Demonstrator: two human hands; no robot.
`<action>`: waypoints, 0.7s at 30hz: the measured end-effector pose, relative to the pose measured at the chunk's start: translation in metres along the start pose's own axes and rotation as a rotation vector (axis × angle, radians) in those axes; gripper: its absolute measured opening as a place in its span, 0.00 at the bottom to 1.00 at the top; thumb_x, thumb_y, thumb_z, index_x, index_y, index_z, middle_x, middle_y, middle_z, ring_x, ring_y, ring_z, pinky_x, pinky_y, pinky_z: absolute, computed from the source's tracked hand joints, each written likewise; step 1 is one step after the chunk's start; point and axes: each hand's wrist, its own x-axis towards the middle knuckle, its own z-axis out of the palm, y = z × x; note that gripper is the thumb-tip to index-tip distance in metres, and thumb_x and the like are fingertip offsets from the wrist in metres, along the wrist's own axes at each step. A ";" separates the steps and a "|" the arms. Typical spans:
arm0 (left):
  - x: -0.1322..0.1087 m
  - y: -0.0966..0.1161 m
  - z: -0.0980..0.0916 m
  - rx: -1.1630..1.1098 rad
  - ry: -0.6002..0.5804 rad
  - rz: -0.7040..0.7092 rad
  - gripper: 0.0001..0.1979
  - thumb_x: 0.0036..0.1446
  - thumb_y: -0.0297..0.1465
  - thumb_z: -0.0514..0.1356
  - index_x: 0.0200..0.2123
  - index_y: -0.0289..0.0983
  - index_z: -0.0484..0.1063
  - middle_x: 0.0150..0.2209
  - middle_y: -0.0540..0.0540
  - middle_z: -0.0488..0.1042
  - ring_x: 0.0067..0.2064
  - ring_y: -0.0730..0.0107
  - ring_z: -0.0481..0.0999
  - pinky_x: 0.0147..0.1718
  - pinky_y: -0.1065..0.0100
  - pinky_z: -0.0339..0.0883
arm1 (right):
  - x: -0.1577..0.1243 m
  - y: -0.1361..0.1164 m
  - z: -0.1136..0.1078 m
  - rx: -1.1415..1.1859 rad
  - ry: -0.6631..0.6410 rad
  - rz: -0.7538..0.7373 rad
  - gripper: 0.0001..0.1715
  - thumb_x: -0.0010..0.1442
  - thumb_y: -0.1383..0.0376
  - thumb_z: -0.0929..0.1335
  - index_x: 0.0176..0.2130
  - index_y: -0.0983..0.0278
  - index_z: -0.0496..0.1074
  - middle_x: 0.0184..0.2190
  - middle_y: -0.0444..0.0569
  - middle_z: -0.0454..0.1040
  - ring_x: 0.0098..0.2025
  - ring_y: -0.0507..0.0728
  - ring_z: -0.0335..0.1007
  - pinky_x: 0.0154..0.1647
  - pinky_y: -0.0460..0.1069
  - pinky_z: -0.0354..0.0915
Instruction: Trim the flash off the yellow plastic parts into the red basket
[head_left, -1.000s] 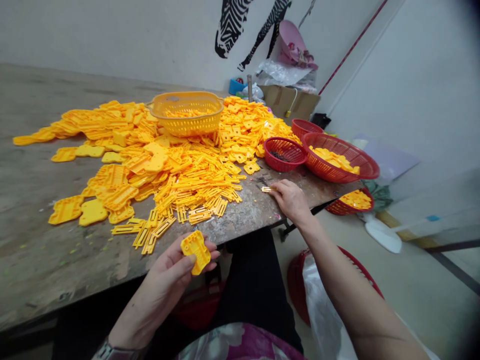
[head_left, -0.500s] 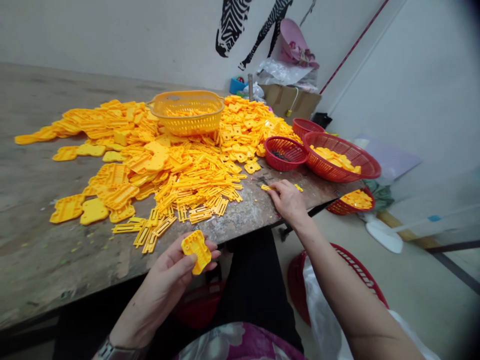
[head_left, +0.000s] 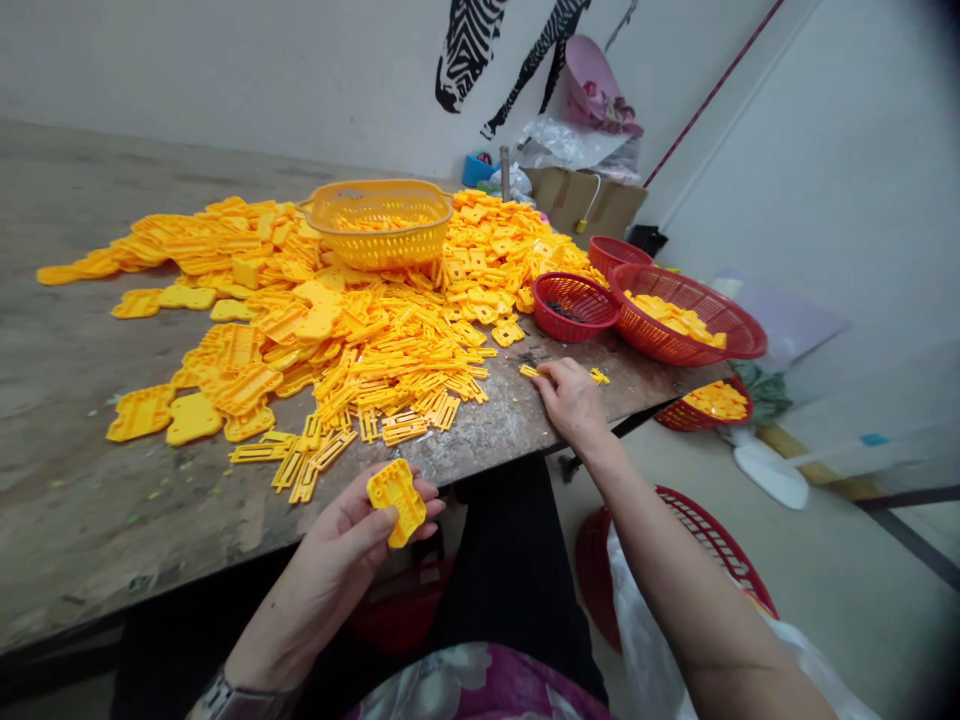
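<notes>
Yellow plate [head_left: 396, 502]: pinched upright just off the near edge of the desk [head_left: 75, 500], in front of the pile.
Left hand [head_left: 345, 545]: closed on the plate, thumb across its face.
Right hand [head_left: 574, 400]: flat on the desk right of the pile, fingertips on a small yellow strip [head_left: 531, 372]; I cannot tell if it grips.
Pile [head_left: 360, 340]: loose yellow parts spread mid-desk.
Red baskets [head_left: 576, 305]: right of the pile, beyond the right hand.
Yellow basket [head_left: 379, 225]: on the pile's far side.
</notes>
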 end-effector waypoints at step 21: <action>0.001 0.003 0.012 -0.036 -0.006 0.122 0.23 0.57 0.27 0.60 0.56 0.42 0.61 0.49 0.41 0.76 0.47 0.57 0.78 0.43 0.63 0.74 | -0.051 -0.062 -0.021 0.570 0.035 0.015 0.06 0.59 0.65 0.68 0.38 0.62 0.74 0.36 0.48 0.76 0.39 0.55 0.71 0.40 0.50 0.65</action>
